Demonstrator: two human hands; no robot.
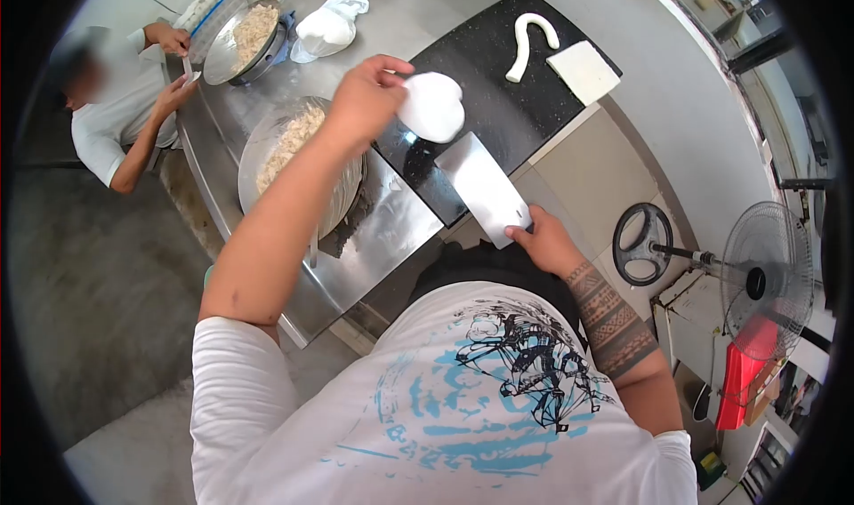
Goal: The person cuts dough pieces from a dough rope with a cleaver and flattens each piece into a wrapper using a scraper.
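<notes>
Steel desk [405,229]: runs along the person's left, bearing the food and meeting the black slab.
Black slab [485,60]: lies ahead of the body, probably as a smooth, firm surface for the dough.
Left arm [258,229]: reaches up and forward across the bowl, elbow bent, wrist over the slab's near-left side.
Right arm [614,318]: tattooed, elbow out by the flank, forearm angled inward.
Bowl [252,172]: pale shredded filling [289,154] inside; seemingly set here for easy left-side reach.
Cleaver [485,189]: broad face up, its far end over the slab's edge; the right grip [547,243] closes on its near end, likely to steady the blade.
White square [584,72]: at the slab's far-right corner, perhaps kept out of the way.
Dough round [432,107]: above or on the slab, cannot tell; the left grip [366,100] has fingertips at its edge, fingers bent, pinch unclear.
Dough roll [525,47]: hooked, beside the square.
</notes>
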